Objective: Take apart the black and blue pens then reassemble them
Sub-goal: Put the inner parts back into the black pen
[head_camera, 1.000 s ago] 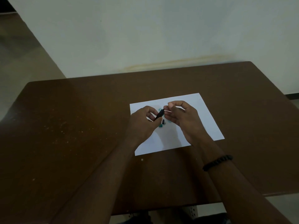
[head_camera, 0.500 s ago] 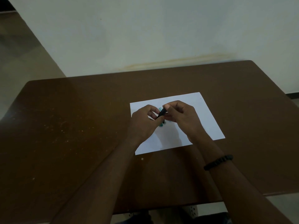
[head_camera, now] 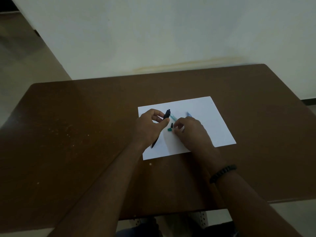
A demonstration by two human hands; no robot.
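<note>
My left hand grips the black pen body near its upper end; the pen slants down under the hand, and its tip shows over the white paper. My right hand rests on the paper with curled fingers. Its fingertips are right beside a small black pen piece and a small teal piece. Whether they pinch anything is hidden. A teal-blue pen barrel lies between the hands, and a blue pen part sticks out beyond the right hand.
The paper lies on a brown table against a pale wall. A dark bead bracelet circles my right wrist. A small white speck sits just in front of the paper.
The hands, joined at the black pen half a second ago, have parted. My right hand dropped to the small pieces on the paper; my left hand keeps the black pen.
</note>
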